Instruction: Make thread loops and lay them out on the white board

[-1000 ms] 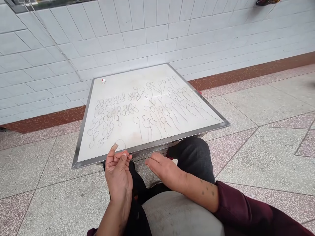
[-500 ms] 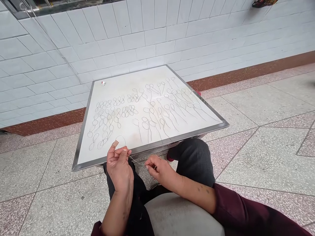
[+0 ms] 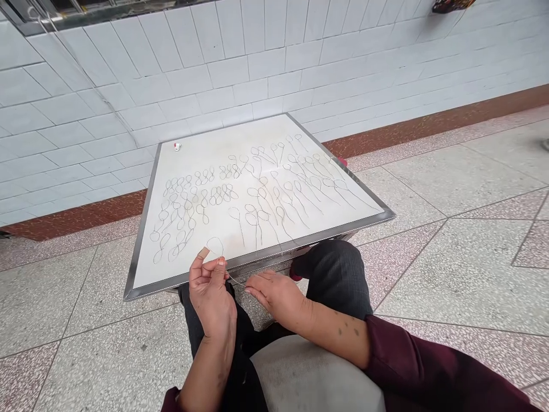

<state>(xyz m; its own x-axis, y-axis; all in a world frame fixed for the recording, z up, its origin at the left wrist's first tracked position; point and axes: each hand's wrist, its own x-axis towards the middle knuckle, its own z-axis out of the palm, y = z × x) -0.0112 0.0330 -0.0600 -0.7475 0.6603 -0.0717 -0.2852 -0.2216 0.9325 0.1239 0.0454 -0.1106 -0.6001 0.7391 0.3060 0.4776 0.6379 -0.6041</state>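
Over the near left edge of a white table (image 3: 193,273), my left hand (image 3: 213,292) pinches a thin wire (image 3: 222,246) between thumb and fingers. The wire's loop stands above those fingertips. Its tail bends down to the right into my right hand (image 3: 278,294), whose thumb and fingers are closed on it below the table edge. On the tabletop lie several wire pieces with one loop and a straight tail (image 3: 241,226), to the right. Several figure-eight wire pieces (image 3: 160,252) lie on the left side.
A grey metal rim (image 3: 343,230) borders the table. A small red-and-white object (image 3: 177,147) sits in its far left corner. The white tiled wall (image 3: 240,71) stands behind. My knees (image 3: 338,277) are under the near edge, above a speckled floor (image 3: 429,269).
My right hand has moved slightly left along the wire, nearer to my left hand, and has turned palm down. The left hand keeps its pinch. The view has shifted slightly.
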